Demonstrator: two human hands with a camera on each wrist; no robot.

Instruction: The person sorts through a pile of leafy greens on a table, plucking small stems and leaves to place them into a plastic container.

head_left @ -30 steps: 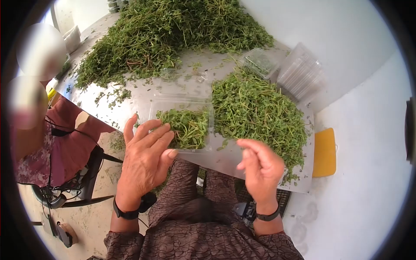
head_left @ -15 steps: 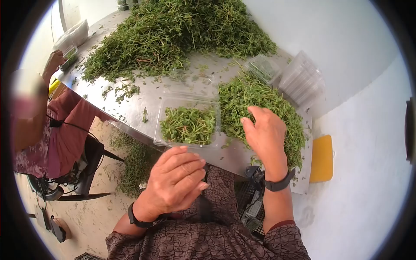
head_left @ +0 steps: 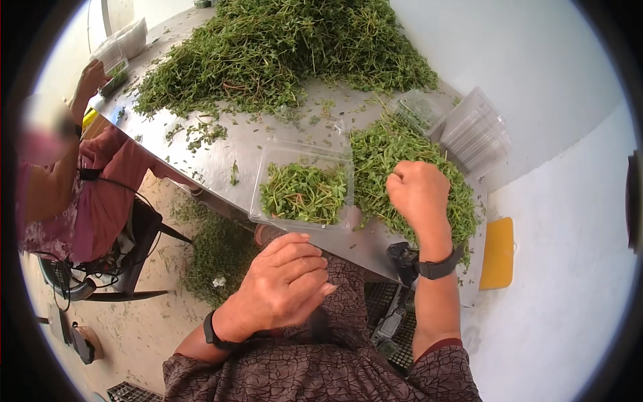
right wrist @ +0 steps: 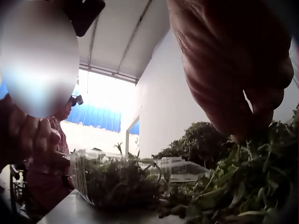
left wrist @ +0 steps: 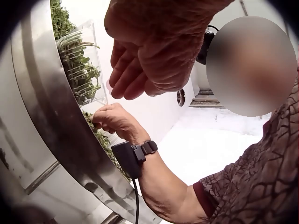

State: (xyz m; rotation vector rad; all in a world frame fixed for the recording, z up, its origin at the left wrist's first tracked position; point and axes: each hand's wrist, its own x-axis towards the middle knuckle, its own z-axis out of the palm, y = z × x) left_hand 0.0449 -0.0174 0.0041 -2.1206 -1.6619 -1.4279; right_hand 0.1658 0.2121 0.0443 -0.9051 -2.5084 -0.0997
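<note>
An open clear plastic box filled with leafy green sprigs sits near the table's front edge. Just in front of it my left hand hangs in the air with relaxed, slightly bent fingers and holds nothing; its empty palm side shows in the left wrist view. To the right of the box lies a loose pile of leafy greens. My right hand is over this pile with fingers curled down. In the right wrist view its thumb and fingertips pinch at the top sprigs.
A larger heap of greens covers the back of the metal table. A stack of clear boxes and another box stand at the right. Another person's hand is at a filled box on the left.
My left hand has come off the greens in the box and drawn back toward my body. My right hand has moved forward onto the loose pile, its fingers curling into the sprigs.
</note>
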